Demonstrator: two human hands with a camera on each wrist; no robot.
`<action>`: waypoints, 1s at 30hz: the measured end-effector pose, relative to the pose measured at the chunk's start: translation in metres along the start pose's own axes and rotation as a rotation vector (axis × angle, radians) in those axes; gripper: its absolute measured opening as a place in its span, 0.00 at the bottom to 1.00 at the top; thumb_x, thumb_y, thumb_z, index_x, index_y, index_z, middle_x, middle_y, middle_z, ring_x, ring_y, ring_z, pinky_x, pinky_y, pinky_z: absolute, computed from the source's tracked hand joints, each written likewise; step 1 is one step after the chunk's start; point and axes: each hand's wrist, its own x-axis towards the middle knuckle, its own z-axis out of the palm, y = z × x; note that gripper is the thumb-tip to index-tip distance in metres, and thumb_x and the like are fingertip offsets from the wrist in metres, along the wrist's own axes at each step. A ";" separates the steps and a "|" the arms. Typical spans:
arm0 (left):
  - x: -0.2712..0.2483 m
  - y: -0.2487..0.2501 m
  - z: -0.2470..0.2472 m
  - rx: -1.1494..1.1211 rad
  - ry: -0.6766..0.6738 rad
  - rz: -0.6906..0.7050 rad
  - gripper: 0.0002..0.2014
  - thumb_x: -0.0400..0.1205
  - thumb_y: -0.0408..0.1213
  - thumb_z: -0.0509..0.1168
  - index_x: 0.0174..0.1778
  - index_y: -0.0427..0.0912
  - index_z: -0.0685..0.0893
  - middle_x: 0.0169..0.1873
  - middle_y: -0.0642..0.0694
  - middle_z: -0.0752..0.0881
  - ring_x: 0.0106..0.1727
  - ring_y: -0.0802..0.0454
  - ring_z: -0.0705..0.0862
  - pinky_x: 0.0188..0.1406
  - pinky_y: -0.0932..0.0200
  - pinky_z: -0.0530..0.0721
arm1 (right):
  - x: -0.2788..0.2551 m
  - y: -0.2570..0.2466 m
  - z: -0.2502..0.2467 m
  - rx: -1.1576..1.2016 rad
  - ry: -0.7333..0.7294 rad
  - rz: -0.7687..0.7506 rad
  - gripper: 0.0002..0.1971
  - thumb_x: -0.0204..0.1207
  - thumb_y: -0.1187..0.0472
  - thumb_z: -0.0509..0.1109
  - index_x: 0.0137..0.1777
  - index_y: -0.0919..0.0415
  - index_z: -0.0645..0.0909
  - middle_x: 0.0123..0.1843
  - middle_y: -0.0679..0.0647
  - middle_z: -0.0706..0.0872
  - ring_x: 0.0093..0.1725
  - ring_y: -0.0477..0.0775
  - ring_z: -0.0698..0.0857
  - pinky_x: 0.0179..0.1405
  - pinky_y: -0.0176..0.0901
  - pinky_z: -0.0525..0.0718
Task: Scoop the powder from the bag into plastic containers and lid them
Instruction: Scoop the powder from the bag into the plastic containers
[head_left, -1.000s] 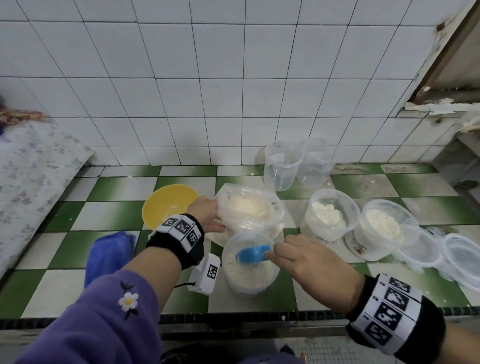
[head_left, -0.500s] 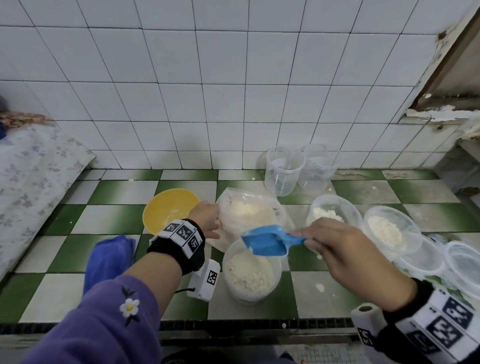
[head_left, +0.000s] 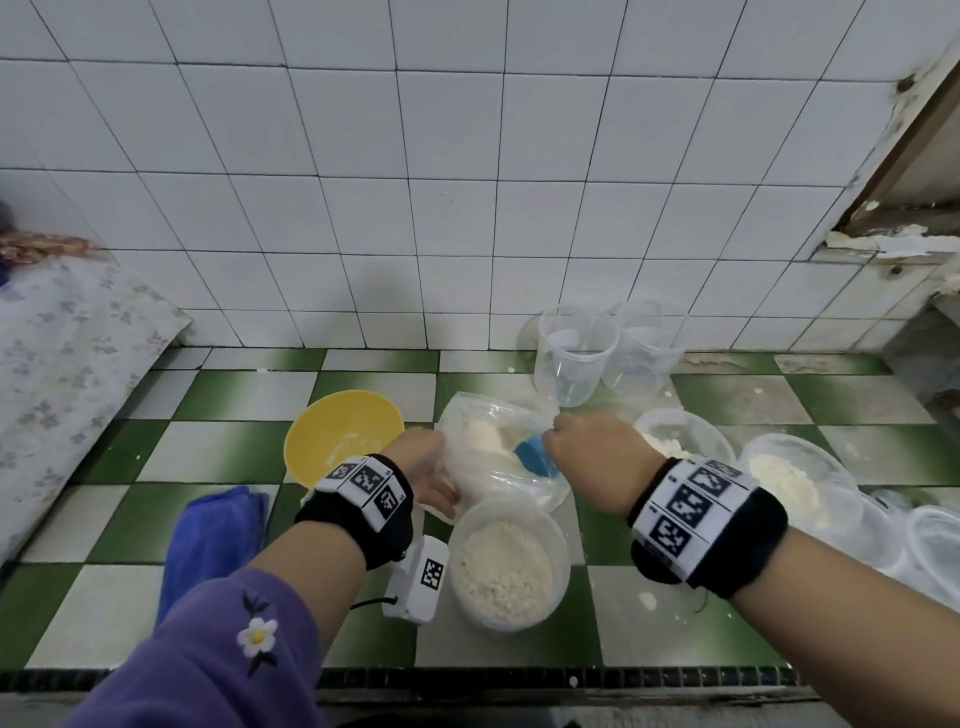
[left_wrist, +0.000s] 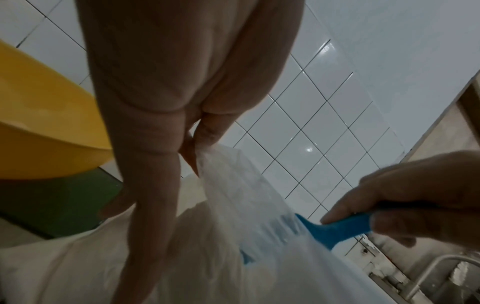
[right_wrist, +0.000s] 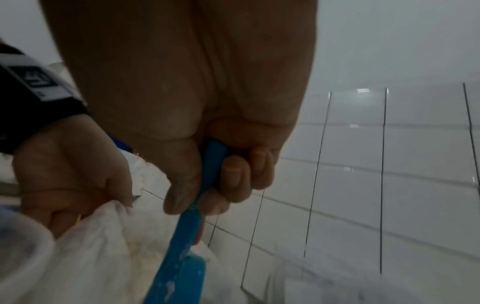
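Observation:
A clear plastic bag (head_left: 485, 457) of white powder lies on the green-and-white tiled counter. My left hand (head_left: 426, 467) pinches the bag's left rim (left_wrist: 207, 156) and holds it up. My right hand (head_left: 587, 457) grips the handle of a blue scoop (head_left: 535, 457), whose bowl is dipped inside the bag (right_wrist: 179, 273). In front of the bag stands a round plastic container (head_left: 506, 564) mostly full of powder, without a lid. Two more containers with powder (head_left: 680, 441) (head_left: 795, 483) stand to the right.
A yellow bowl (head_left: 340, 434) sits left of the bag, a blue cloth (head_left: 213, 540) in front of it. Two empty clear cups (head_left: 571, 353) stand by the tiled wall. Clear lids or tubs (head_left: 930, 540) lie at far right. A small white device (head_left: 418, 579) lies beside the near container.
My right hand lifted the blue scoop out of the near container, swung it up and back, and has now put it into the bag. My left hand stayed on the bag's rim.

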 end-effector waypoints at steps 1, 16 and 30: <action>-0.001 0.001 0.000 0.007 -0.007 -0.009 0.12 0.84 0.28 0.54 0.55 0.25 0.80 0.34 0.31 0.81 0.36 0.28 0.85 0.44 0.30 0.85 | 0.005 0.001 0.002 0.025 -0.039 0.009 0.13 0.79 0.69 0.58 0.61 0.63 0.79 0.57 0.58 0.80 0.54 0.58 0.82 0.49 0.45 0.79; 0.004 -0.004 -0.002 -0.096 -0.050 0.066 0.14 0.85 0.32 0.55 0.61 0.29 0.79 0.50 0.26 0.86 0.41 0.33 0.86 0.47 0.35 0.87 | 0.024 0.013 0.065 0.972 -0.070 0.269 0.20 0.85 0.60 0.58 0.30 0.59 0.77 0.29 0.50 0.76 0.32 0.48 0.75 0.35 0.35 0.72; 0.006 0.000 -0.004 -0.065 -0.018 0.067 0.12 0.87 0.36 0.55 0.58 0.32 0.79 0.49 0.29 0.86 0.47 0.29 0.88 0.50 0.36 0.88 | 0.012 0.018 0.079 1.547 0.037 0.430 0.12 0.85 0.61 0.58 0.57 0.57 0.84 0.32 0.53 0.76 0.35 0.49 0.72 0.44 0.40 0.76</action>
